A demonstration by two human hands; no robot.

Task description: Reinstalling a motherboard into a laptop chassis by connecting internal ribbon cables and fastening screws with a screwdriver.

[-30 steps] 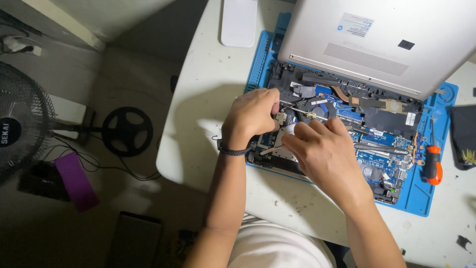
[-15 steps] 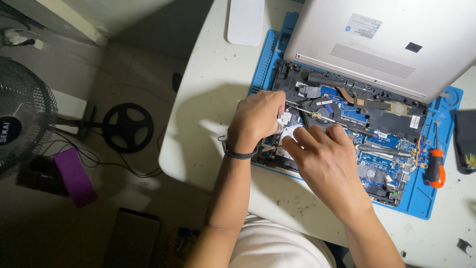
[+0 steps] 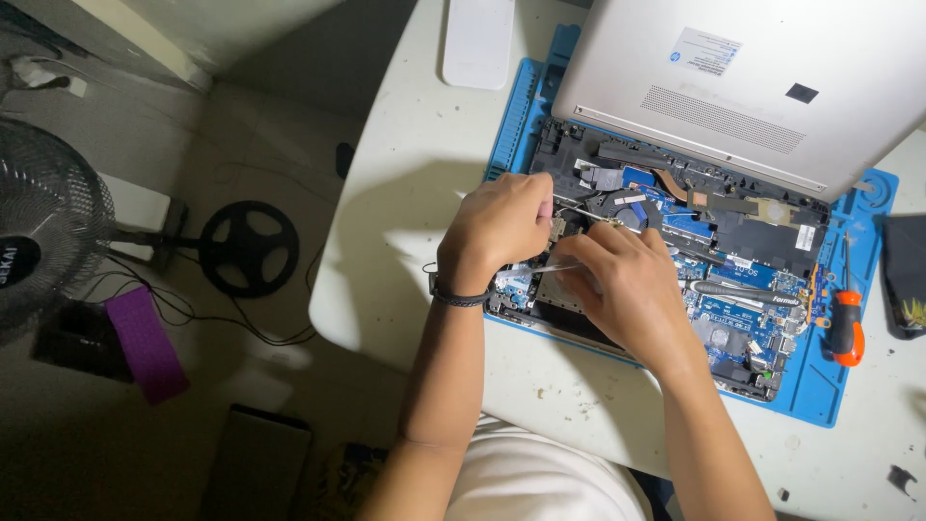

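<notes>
Pinching a thin tool, my left hand (image 3: 497,227) works inside the open laptop (image 3: 675,251); my right hand (image 3: 622,289) steadies the silver drive (image 3: 555,289). Move gently, I'd say.

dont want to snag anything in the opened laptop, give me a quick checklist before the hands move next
1. Silver bottom cover tipped clear of the blue circuit board: ok.
2. Laptop on the blue rubber mat: ok.
3. Left hand on the thin metal tool: ok.
4. Right hand grip contents: cannot tell.
5. Orange-handled screwdriver away from both hands: ok.
</notes>
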